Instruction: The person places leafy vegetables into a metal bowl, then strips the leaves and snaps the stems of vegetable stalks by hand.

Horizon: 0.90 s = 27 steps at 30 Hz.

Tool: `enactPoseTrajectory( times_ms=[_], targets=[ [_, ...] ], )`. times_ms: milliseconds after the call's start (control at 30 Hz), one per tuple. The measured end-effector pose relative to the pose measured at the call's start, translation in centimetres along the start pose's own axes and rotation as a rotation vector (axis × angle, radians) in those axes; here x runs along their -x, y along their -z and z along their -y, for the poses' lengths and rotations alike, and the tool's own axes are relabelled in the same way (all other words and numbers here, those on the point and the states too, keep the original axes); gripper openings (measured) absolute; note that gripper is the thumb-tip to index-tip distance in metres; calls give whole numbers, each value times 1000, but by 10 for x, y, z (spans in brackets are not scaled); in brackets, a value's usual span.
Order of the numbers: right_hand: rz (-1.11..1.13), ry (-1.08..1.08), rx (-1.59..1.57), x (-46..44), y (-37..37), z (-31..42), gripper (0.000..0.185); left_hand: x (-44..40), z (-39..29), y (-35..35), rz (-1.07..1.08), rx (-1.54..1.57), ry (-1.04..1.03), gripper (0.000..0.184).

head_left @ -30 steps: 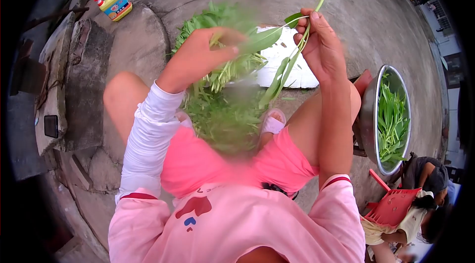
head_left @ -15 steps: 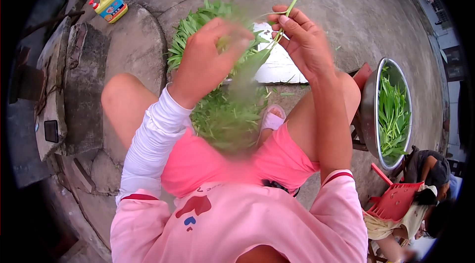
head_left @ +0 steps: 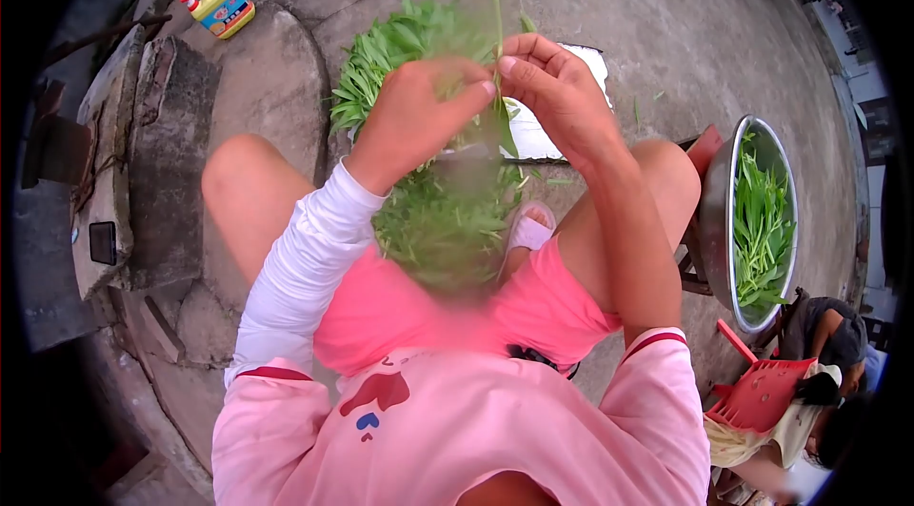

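Observation:
A long green water spinach stem [head_left: 495, 1] stands upright in front of me, a thin side shoot curving off it. My right hand [head_left: 566, 106] pinches it between thumb and fingers. From the other side my left hand [head_left: 409, 116], in a white sleeve, closes thumb and fingers at the same stem, partly behind a blurred patch. Below the hands a leaf of the stem hangs down. Behind my left hand lies a heap of leafy water spinach [head_left: 367, 73]. More cut greens [head_left: 428, 230] lie on the ground between my knees, smeared in the middle.
A white board [head_left: 538, 133] lies beyond my hands. At the right, a metal basin [head_left: 709, 220] holds picked greens [head_left: 762, 220]. A yellow jug [head_left: 227, 9] with a red pump stands at upper left, a phone [head_left: 102, 242] lies on the stone ledge. Another person sits near a red chair [head_left: 757, 396].
My right hand has moved left and slightly down with the stem, which is now more upright. My left hand has come in to meet it at the stem.

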State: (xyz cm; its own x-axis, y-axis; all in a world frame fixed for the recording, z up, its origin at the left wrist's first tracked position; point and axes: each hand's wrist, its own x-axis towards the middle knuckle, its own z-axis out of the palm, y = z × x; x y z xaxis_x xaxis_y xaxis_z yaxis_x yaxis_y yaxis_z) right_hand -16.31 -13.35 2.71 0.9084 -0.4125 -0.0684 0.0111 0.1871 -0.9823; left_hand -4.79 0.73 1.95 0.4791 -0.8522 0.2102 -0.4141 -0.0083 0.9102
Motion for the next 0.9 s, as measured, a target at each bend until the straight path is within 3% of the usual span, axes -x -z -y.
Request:
enactPoseTrajectory(
  times_ms=[100,200,400,900],
  targets=[
    [-7,-8,-17,-1,0,0,25,-5,9,1,-125,-159,-180,21],
    [58,-35,-52,-2,2,2,22,-4,-4,14,186,307,268,24],
    [112,-56,-43,3,-1,8,22,-3,-6,16,353,594,433,28],
    [116,-48,-218,-2,8,2,23,-3,-12,18,415,586,398,23]
  ],
)
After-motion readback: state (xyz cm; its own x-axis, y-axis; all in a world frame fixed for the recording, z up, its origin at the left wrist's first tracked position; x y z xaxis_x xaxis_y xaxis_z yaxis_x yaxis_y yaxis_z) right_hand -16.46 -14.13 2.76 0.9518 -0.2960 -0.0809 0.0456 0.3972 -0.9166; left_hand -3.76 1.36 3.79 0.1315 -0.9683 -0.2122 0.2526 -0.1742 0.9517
